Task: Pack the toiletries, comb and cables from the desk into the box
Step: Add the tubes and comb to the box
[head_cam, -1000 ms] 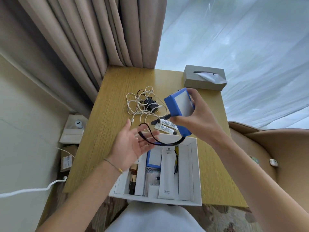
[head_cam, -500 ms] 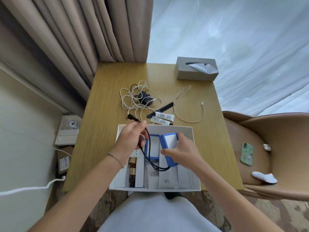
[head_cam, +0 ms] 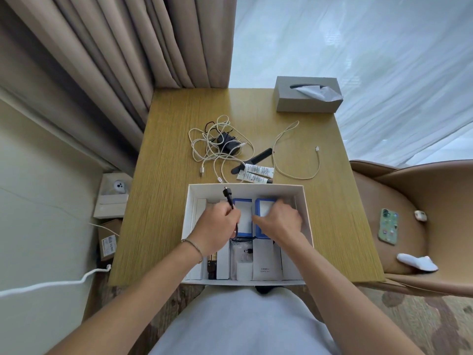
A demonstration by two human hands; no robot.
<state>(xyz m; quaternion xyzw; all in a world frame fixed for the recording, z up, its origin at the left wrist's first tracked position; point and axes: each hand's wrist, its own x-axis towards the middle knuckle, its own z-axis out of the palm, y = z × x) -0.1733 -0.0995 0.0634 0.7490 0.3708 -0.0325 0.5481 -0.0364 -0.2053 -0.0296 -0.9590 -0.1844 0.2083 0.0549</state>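
**Second blue case is down in the box, black cable going in next**

So the blue case (head_cam: 263, 213) that was up in the air over the desk a second ago is now sitting in the white box (head_cam: 305, 213), right beside its twin (head_cam: 242, 216) near the far wall. The right hand (head_cam: 277, 221) lies on top of it, fingers closed around its edges, looks like it's pressing it home. The left hand (head_cam: 217, 226) has dropped into the box too, pinching the black cable (head_cam: 229, 198) with the plug poking up toward the far-left corner.

That's one more toiletry packed, I'd say. Still out on the desk (head_cam: 163, 201), past the box's far edge: the white cable tangle with the charger (head_cam: 220, 147), the loose white cable (head_cam: 297, 155) toward the right edge, the comb (head_cam: 259, 155) and two small tubes (head_cam: 256, 174). Plenty left.
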